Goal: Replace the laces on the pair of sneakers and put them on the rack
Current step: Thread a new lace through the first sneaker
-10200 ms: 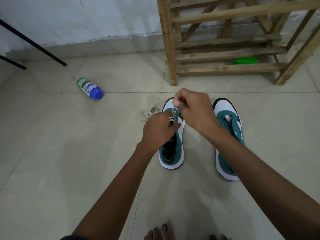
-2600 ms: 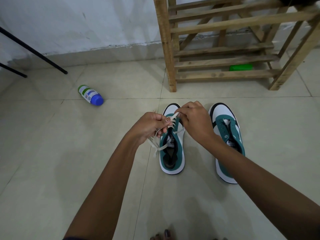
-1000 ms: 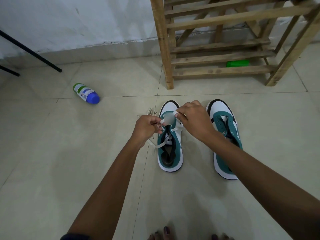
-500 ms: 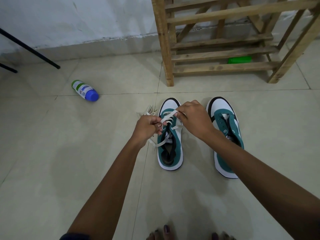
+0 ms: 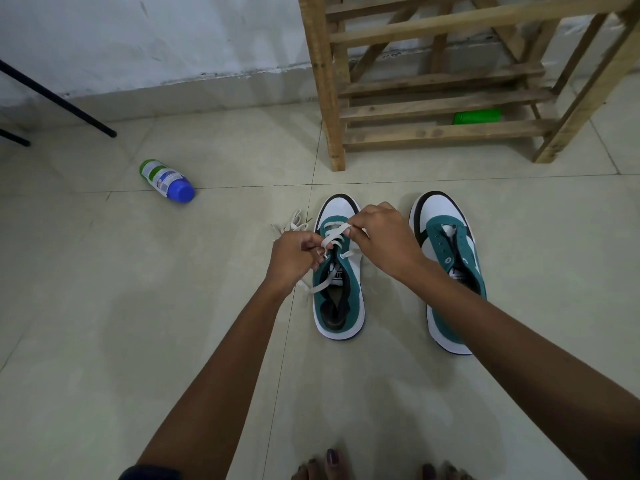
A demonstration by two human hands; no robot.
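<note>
Two teal-and-white sneakers stand side by side on the tiled floor, toes toward the rack. The left sneaker (image 5: 341,306) is partly laced with a flat white lace (image 5: 334,231). My left hand (image 5: 294,259) pinches one stretch of that lace beside the eyelets, and a loose end trails from it across the shoe's tongue. My right hand (image 5: 386,239) pinches the lace over the toe end of the eyelets. The right sneaker (image 5: 452,268) has bare eyelets and no lace. The wooden rack (image 5: 440,98) stands just beyond the shoes.
A small pile of white laces (image 5: 291,225) lies on the floor left of the left sneaker. A bottle with a blue cap (image 5: 166,181) lies on its side at the left. A green object (image 5: 478,116) lies under the rack. Black metal legs (image 5: 59,98) slant at far left.
My hands stay at the left sneaker's eyelets. Since a second ago the raised lace loop has been drawn flatter between my hands. The camera view shifted slightly.
</note>
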